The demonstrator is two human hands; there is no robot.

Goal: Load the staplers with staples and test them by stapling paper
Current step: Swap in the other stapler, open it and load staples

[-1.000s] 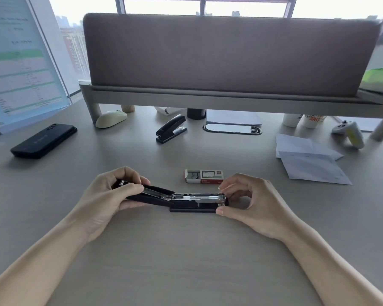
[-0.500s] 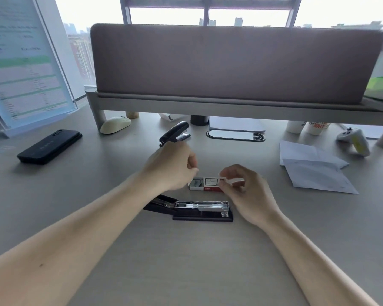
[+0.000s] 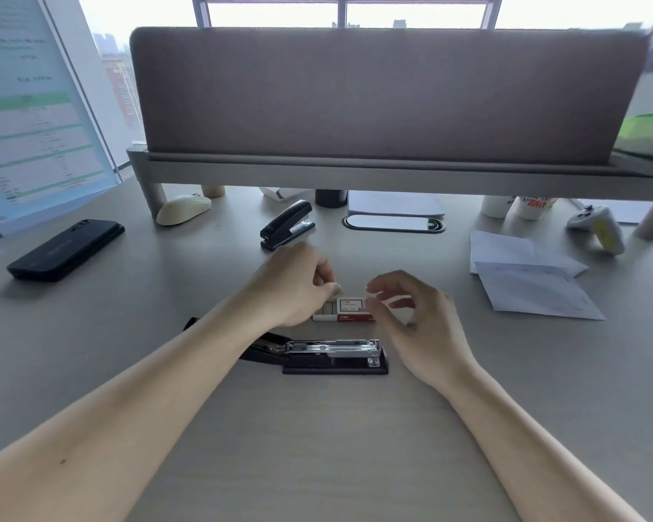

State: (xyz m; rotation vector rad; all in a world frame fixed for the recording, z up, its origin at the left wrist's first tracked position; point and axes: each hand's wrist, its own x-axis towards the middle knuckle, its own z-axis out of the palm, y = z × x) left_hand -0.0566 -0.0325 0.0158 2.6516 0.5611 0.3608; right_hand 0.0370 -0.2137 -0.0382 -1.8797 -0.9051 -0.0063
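The left hand (image 3: 298, 284) curls at the staple box's (image 3: 351, 310) open end, the right hand (image 3: 415, 318) arches opposite; neither grip can be told.

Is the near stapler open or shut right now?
Open: the near stapler lies with its cover swung back left, metal staple channel exposed upward.

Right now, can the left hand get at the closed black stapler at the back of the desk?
Probably yes. The left hand is at the staple box, and the closed stapler lies just beyond its knuckles on bare desk, with nothing standing between them.
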